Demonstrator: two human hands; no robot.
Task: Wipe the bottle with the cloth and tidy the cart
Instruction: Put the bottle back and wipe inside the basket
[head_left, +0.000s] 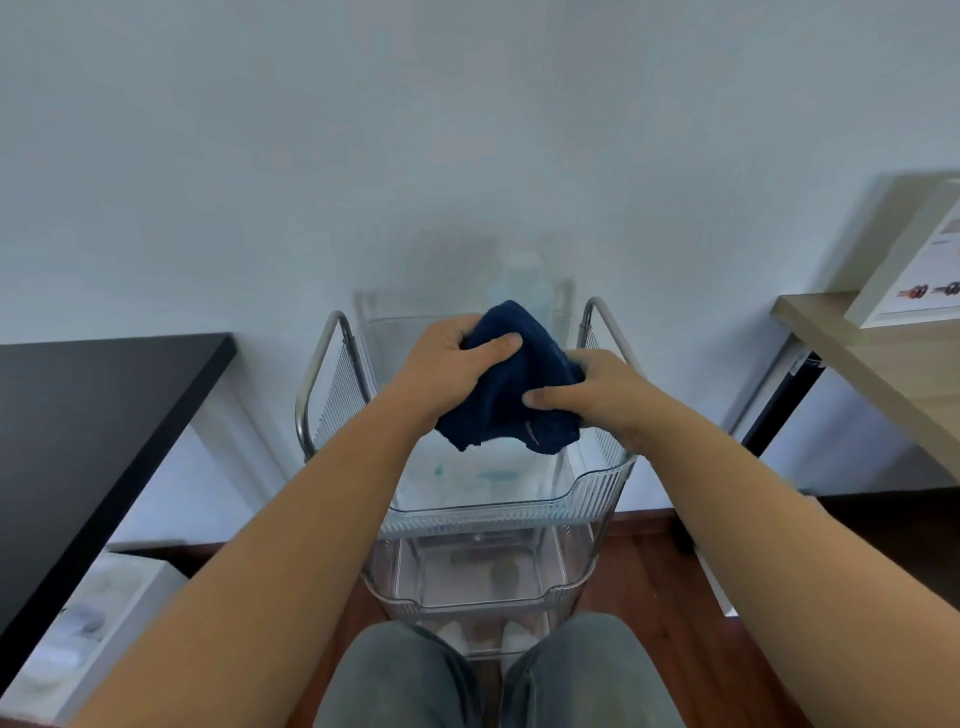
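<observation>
Head view: both hands are holding one dark blue cloth (511, 379) over the top tray of the cart (498, 512). The left hand (452, 364) is gripping the cloth's upper left, thumb lying across the front; the right hand (592, 395) is pinching the lower right edge, thumb on top. The hands are sitting close together, joined only by the cloth, which is bunching between them and hanging loose at the bottom.

The bottle (522, 283) is standing upright just behind the cloth, at the far right of the top tray by the wall. It is pale and blurred, with the lower part hidden behind the cloth. Long axis is looking vertical. It lies straight ahead of and slightly beyond the hands; the right hand is looking a bit nearer, though that is hard to tell.

Count: one cloth, one bottle, one cart with three clear tiers showing, two hands. Something pale is lying in the top tray under the cloth; too blurred to name.

Judgement: wiping not yet begun; the cloth is getting readied.
</observation>
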